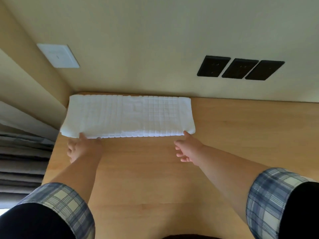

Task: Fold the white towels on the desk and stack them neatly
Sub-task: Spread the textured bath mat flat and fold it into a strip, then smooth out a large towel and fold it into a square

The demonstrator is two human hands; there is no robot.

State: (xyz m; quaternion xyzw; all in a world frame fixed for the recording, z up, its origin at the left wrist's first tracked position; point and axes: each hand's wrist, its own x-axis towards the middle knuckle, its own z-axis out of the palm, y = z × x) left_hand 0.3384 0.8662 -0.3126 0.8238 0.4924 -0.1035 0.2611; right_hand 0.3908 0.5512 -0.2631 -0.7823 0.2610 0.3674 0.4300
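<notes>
Reaching forward with both arms, the person works on a single white towel that lies as a long band across the far side of the bench, its back edge against the wall and its left end overhanging the bench's corner a little. The near edge looks thick and doubled, so the towel has probably been folded once lengthwise already, though the layers cannot be counted.

The left hand meets the near edge close to the left end. A fingertip lies on the cloth, but whether the thumb pinches from below cannot be told. The right hand touches the near right corner with one straight finger, its other fingers loosely curled and holding nothing.

Judged as progress, the task is early. No finished stack shows on the bench, and no other towel is in view. This towel appears to need its crosswise folds, after which stacking remains. Three dark sockets sit on the wall above.
</notes>
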